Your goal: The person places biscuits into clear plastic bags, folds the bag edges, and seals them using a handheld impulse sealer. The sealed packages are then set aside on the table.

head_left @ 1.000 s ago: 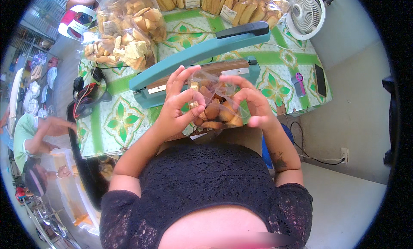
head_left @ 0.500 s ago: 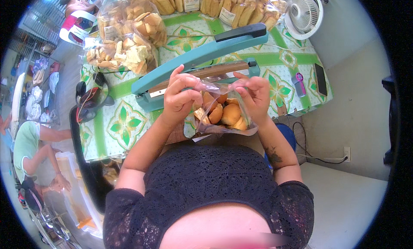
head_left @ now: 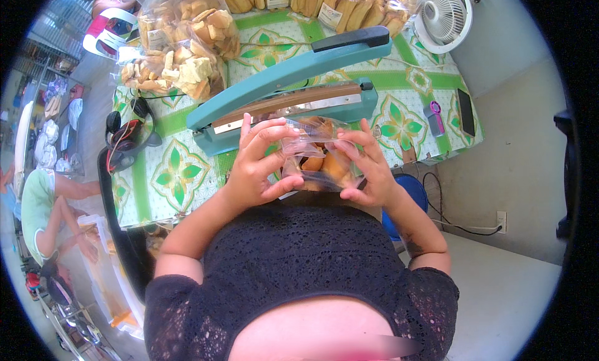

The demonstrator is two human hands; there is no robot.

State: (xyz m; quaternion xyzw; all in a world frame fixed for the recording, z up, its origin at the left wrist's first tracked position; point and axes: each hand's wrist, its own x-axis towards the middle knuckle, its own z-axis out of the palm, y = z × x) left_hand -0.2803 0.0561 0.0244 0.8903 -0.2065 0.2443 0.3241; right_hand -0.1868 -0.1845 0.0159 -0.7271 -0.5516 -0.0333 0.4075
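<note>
A clear plastic bag (head_left: 312, 150) with pieces of golden-brown bread in it hangs in front of my chest, at the near edge of the table. My left hand (head_left: 257, 164) grips its left side, fingers curled over the upper part and thumb lower down. On the other side my right hand (head_left: 372, 164) holds the bag with fingers and thumb at its edge. Just beyond the bag stands a teal impulse sealer (head_left: 268, 85), its long arm with a black handle raised above the brown and metal sealing strip.
Large bags of bread pieces (head_left: 190, 68) sit at the back left, with bags of bread sticks (head_left: 306, 2) behind. Headphones (head_left: 128, 133) lie left. A white fan (head_left: 444, 18), a pink-handled item (head_left: 435, 119) and a black phone (head_left: 465, 112) are right. A person in light green (head_left: 38, 205) works at far left.
Both hands have shifted their hold, thumbs now lower along the bag's sides. The bag's top has tipped away toward the sealer and its film is folded over the bread.
</note>
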